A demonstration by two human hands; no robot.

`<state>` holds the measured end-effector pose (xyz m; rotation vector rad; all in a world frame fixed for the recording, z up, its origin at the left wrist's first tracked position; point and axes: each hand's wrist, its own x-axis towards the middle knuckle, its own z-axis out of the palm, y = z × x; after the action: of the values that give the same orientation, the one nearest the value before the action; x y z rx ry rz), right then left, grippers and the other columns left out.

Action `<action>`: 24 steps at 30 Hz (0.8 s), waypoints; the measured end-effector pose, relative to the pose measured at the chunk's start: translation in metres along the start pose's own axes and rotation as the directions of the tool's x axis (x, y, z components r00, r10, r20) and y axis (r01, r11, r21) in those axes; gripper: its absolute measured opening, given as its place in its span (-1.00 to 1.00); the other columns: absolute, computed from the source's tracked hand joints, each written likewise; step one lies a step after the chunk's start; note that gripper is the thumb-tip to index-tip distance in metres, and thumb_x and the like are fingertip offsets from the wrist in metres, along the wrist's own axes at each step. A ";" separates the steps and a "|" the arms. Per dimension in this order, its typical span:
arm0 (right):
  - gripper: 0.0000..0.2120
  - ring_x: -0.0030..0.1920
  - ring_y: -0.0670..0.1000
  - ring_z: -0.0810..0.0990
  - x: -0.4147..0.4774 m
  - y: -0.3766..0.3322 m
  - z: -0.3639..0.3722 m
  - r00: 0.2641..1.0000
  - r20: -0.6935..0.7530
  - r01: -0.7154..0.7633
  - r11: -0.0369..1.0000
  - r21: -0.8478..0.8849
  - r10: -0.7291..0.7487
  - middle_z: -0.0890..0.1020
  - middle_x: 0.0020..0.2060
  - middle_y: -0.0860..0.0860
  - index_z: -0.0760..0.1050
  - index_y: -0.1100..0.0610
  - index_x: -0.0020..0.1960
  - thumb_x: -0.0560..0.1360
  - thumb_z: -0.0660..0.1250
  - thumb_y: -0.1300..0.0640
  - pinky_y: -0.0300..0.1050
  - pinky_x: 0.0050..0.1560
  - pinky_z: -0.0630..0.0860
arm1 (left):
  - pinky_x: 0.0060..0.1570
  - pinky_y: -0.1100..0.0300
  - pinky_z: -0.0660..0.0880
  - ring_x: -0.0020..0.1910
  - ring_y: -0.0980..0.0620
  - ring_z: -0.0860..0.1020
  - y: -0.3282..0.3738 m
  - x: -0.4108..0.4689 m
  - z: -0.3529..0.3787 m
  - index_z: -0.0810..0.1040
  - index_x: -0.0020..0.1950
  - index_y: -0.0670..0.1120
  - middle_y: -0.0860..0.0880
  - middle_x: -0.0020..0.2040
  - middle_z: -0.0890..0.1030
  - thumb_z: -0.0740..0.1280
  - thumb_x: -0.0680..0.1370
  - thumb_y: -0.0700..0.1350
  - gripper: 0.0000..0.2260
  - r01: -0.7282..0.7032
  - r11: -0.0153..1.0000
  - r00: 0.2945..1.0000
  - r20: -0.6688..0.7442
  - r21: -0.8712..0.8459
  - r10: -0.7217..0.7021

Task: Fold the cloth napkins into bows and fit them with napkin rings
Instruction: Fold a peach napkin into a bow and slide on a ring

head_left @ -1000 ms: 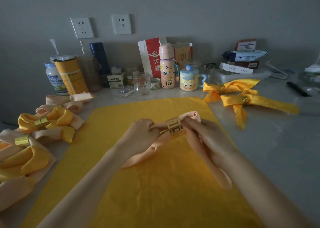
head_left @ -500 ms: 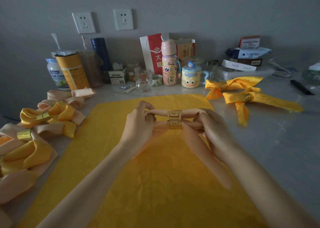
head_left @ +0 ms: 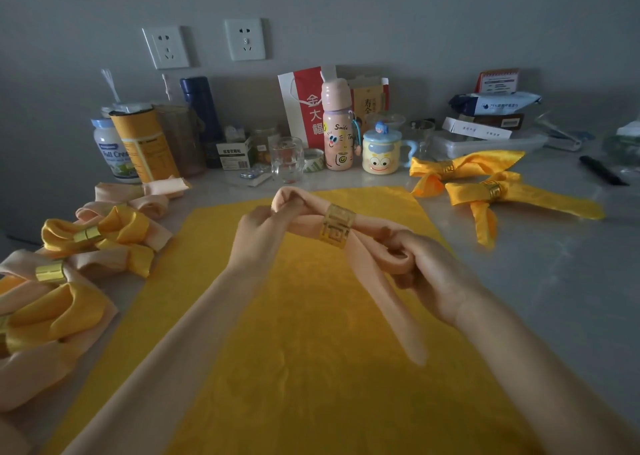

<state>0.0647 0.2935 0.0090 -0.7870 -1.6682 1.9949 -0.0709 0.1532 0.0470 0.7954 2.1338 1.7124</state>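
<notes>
- Right now the napkin (head_left: pixel 304 221) is held up above the yellow cloth (head_left: pixel 311 368), threaded through the gold ring (head_left: pixel 337 226), which sits about midway between the two hands.
- The left hand (head_left: pixel 259 240) has its fingers (head_left: pixel 263 214) curled round the left loop and pinches the fold at its top. The right hand (head_left: pixel 440 281) has its fingers curled round the right loop, with the cloth bunched inside them.
- One tail hangs from the ring past the right wrist, free in the air. I cannot make out a second tail.
- Nothing holds the ring except the cloth running through it. If one loop is pulled too far, the other could slip back through and the bow would likely come undone.
- Uneven pulls would probably leave one loop larger than the other and the ring off-centre.
- The fabric looks smooth, so it may be slippery. If one hand lets go before the loops are snug, the ring could slide down the hanging tail.
- Finished bows lie on the tabletop (head_left: pixel 554 299) at the left (head_left: pixel 97 233) and right (head_left: pixel 485 191). A careless sweep of the arm while setting this one down could knock them out of shape.
</notes>
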 end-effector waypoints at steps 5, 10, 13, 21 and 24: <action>-0.61 -0.63 -0.06 0.39 0.002 -0.008 -0.009 0.984 0.177 -0.078 0.937 0.340 0.017 0.46 -0.48 0.11 0.47 0.25 0.23 0.49 0.02 0.25 -0.34 -0.63 0.30 | -0.10 0.42 0.40 -0.18 0.30 0.53 -0.005 -0.006 0.002 0.56 -0.10 0.06 0.21 -0.22 0.62 0.25 0.45 0.31 -0.66 -0.254 0.967 0.931 0.270 -0.007 0.246; -0.70 -0.64 -0.07 0.31 0.005 -0.007 -0.010 0.978 0.203 -0.102 0.946 0.309 0.039 0.35 -0.48 0.09 0.44 0.26 0.10 0.49 0.01 0.26 -0.37 -0.65 0.22 | -0.14 0.32 0.44 -0.19 0.18 0.56 -0.019 -0.005 0.015 0.56 -0.16 0.00 0.07 -0.18 0.64 0.35 0.47 0.11 -0.81 -0.394 0.873 0.912 0.237 0.286 0.334; -0.69 -0.44 0.01 0.39 0.012 0.000 -0.012 0.990 0.136 -0.058 0.978 0.198 0.031 0.46 -0.30 0.15 0.51 0.20 0.11 0.48 0.06 0.22 -0.18 -0.43 0.26 | -0.11 0.48 0.42 -0.08 0.24 0.55 -0.017 -0.005 0.013 0.59 -0.07 0.08 0.12 -0.03 0.63 0.41 0.48 -0.04 -0.94 -0.507 0.799 0.859 0.269 0.324 0.436; -0.78 -0.54 -0.17 0.44 0.021 0.010 -0.007 0.996 0.086 0.002 0.988 0.153 -0.015 0.53 -0.43 0.01 0.46 0.22 -0.17 0.56 0.10 0.21 -0.36 -0.49 0.34 | -0.43 0.45 0.36 -0.50 0.24 0.48 -0.019 -0.014 0.022 0.50 -0.31 0.02 0.06 -0.36 0.57 0.28 0.58 -0.11 -0.75 -0.353 0.882 0.899 0.374 0.311 0.228; -0.70 -0.15 -0.22 0.58 0.022 0.010 -0.007 0.997 -0.003 0.076 0.991 0.112 -0.076 0.58 -0.02 0.06 0.47 0.25 0.19 0.60 0.13 0.08 -0.53 -0.07 0.33 | -0.31 0.44 0.36 -0.38 0.31 0.49 -0.021 -0.013 0.024 0.52 -0.19 -0.01 0.11 -0.30 0.57 0.22 0.61 -0.11 -0.81 -0.319 0.865 0.876 0.470 0.387 0.112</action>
<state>0.0533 0.3108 -0.0054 -0.6717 -1.5479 2.0172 -0.0525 0.1622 0.0190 1.4506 2.1927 0.9716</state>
